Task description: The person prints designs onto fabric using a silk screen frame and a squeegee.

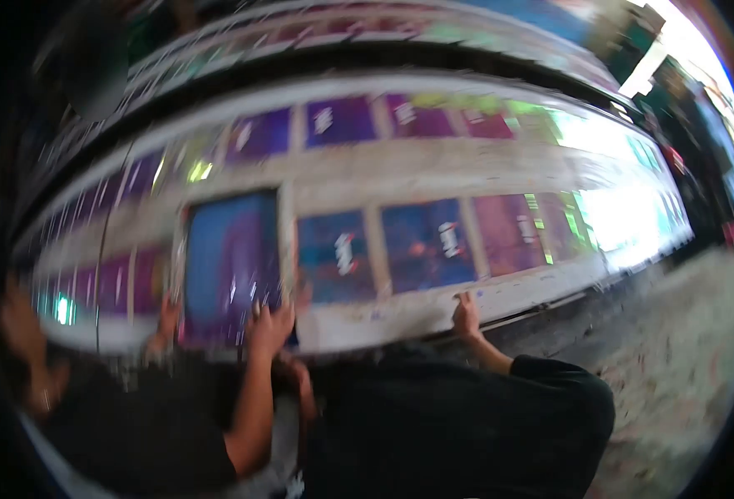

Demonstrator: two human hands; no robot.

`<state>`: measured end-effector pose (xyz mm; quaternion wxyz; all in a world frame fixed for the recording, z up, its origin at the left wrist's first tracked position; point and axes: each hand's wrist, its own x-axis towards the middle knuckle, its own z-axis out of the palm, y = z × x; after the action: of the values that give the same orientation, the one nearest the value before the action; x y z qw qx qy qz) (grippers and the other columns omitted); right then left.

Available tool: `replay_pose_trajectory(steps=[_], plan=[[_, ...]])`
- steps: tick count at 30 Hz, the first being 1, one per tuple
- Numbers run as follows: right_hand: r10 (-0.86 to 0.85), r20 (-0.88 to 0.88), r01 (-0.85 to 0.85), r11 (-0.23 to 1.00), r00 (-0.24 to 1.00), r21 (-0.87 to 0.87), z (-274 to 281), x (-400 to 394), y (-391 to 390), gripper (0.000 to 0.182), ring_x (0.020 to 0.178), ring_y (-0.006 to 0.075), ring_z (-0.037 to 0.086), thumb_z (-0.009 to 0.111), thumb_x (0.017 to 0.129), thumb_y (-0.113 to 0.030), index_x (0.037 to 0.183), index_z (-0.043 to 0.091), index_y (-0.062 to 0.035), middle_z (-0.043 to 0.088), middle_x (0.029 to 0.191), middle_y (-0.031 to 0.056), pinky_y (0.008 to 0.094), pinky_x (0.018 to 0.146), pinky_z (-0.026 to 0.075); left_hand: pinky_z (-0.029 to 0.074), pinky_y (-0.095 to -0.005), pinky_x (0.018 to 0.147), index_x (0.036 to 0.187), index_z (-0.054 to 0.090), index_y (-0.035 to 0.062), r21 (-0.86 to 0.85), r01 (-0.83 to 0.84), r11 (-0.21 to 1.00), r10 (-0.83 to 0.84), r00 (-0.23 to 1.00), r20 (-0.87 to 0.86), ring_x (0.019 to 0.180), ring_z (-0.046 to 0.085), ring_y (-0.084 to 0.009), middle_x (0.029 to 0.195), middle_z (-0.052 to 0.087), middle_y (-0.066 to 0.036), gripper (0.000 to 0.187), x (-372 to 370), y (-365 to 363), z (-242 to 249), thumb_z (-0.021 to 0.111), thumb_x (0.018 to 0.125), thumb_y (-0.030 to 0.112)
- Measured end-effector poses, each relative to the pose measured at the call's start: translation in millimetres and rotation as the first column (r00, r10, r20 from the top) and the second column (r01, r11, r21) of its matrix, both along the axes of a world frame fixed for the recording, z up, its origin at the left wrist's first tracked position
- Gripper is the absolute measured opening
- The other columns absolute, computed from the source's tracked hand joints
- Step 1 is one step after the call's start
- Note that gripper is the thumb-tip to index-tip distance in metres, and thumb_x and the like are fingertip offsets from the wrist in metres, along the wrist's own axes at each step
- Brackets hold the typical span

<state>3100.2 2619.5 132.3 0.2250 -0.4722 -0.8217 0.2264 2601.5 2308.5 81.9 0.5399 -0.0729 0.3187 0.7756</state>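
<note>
Blurry view: left hand (pixel 167 320) reaching forward with fingers spread flat, right hand (pixel 269 328) raised on a bare forearm under a dark short sleeve, fingers open and pressed flat, both hands near each other, neither visibly gripping anything.

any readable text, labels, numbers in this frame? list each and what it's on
None can be read; the frame is motion-blurred.
White marks on the purple and blue printed panels along the long table: blurred, unreadable.
White marks on the upper row of purple panels: blurred, unreadable.
The framed screen, with the left hand and right hand at its near edge: no legible text.
Another person's hand rests on the table edge; nothing written nearby.
</note>
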Motion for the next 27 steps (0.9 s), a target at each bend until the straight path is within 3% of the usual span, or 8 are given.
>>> replay_pose_trajectory(steps=[2, 5, 12, 16, 18, 21, 26, 27], plan=[[0.031, 0.029, -0.031, 1.000, 0.999, 0.002, 0.4, -2.5, 0.0, 0.032, 0.097, 0.0482, 0.053, 0.044, 0.077, 0.010, 0.106, 0.056, 0.0041, 0.054, 0.102, 0.0290, 0.0503, 0.084, 0.045, 0.050, -0.0447, 0.079, 0.123, 0.059, 0.0005, -0.529, -0.155, 0.834, -0.006, 0.957, -0.290, 0.098, 0.060, -0.0373, 0.098, 0.060, -0.017, 0.045, 34.7, -48.5, -23.6, 0.049, 0.094, 0.033], [0.032, 0.048, -0.029, 0.998, 0.998, -0.054, 2.3, -7.2, -2.1, 0.035, 0.099, 0.0418, 0.056, 0.049, 0.074, 0.012, 0.106, 0.057, 0.0006, 0.054, 0.108, 0.0224, 0.0471, 0.084, 0.048, 0.051, -0.0453, 0.078, 0.122, 0.058, 0.0007, -0.800, -0.174, 0.574, -0.038, 0.971, -0.238, 0.096, 0.061, -0.0348, 0.101, 0.061, -0.016, 0.050, 116.0, -110.0, -48.6, 0.048, 0.095, 0.041], [0.151, 0.089, -0.138, 0.982, 0.985, -0.130, 7.6, -12.8, -3.6, 0.035, 0.101, 0.0381, 0.058, 0.050, 0.074, 0.012, 0.106, 0.057, -0.0006, 0.055, 0.109, 0.0195, 0.0458, 0.085, 0.048, 0.052, -0.0468, 0.076, 0.120, 0.056, 0.0012, -0.910, -0.055, 0.410, 0.013, 0.998, -0.055, 0.090, 0.064, -0.0290, 0.106, 0.061, -0.014, 0.065, 253.5, -132.0, -54.7, 0.045, 0.098, 0.061], [0.237, 0.112, -0.225, 0.968, 0.965, -0.108, -8.0, -8.1, 5.2, 0.031, 0.101, 0.0388, 0.057, 0.049, 0.076, 0.009, 0.104, 0.059, -0.0012, 0.057, 0.105, 0.0185, 0.0464, 0.083, 0.047, 0.053, -0.0454, 0.058, 0.109, 0.060, -0.0034, -0.885, -0.245, 0.395, -0.043, 0.958, -0.284, 0.068, 0.067, -0.0315, 0.085, 0.066, -0.018, 0.075, 336.9, -170.6, -102.6, 0.048, 0.093, 0.069], [0.289, 0.119, -0.267, 0.948, 0.950, -0.173, -6.0, -6.2, 7.5, 0.031, 0.102, 0.0394, 0.057, 0.049, 0.077, 0.009, 0.103, 0.060, -0.0022, 0.058, 0.105, 0.0187, 0.0473, 0.083, 0.047, 0.052, -0.0426, 0.054, 0.096, 0.062, -0.0016, -0.887, -0.164, 0.431, 0.005, 0.984, -0.179, 0.057, 0.064, -0.0271, 0.072, 0.062, -0.012, 0.059, 360.7, -174.5, -103.3, 0.055, 0.095, 0.057], [0.359, 0.096, -0.343, 0.927, 0.928, -0.153, -3.9, -8.4, 7.1, 0.028, 0.099, 0.0387, 0.059, 0.052, 0.077, 0.008, 0.101, 0.061, -0.0028, 0.059, 0.102, 0.0180, 0.0470, 0.081, 0.048, 0.050, -0.0385, 0.052, 0.092, 0.061, 0.0003, -0.878, -0.195, 0.437, 0.156, 0.978, -0.140, 0.059, 0.064, -0.0234, 0.072, 0.060, -0.010, 0.044, 391.8, -154.5, -62.0, 0.058, 0.095, 0.044], [0.545, 0.021, -0.524, 0.815, 0.838, -0.248, -5.4, -8.1, 29.2, 0.015, 0.089, 0.0353, 0.063, 0.057, 0.083, 0.003, 0.096, 0.062, -0.0040, 0.063, 0.094, 0.0139, 0.0447, 0.077, 0.051, 0.049, -0.0348, 0.053, 0.095, 0.060, 0.0024, -0.905, -0.221, 0.363, 0.248, 0.959, -0.135, 0.059, 0.060, -0.0186, 0.073, 0.059, -0.007, 0.035, 429.6, -112.8, -33.6, 0.060, 0.095, 0.037], [0.582, 0.027, -0.570, 0.804, 0.813, -0.167, -6.5, -6.7, 36.6, 0.012, 0.083, 0.0333, 0.065, 0.060, 0.085, 0.000, 0.096, 0.062, -0.0035, 0.064, 0.090, 0.0133, 0.0424, 0.073, 0.052, 0.048, -0.0337, 0.054, 0.096, 0.059, 0.0030, -0.907, -0.254, 0.335, 0.286, 0.945, -0.159, 0.060, 0.059, -0.0175, 0.074, 0.058, -0.006, 0.034, 439.9, -102.7, -30.8, 0.059, 0.095, 0.037]])
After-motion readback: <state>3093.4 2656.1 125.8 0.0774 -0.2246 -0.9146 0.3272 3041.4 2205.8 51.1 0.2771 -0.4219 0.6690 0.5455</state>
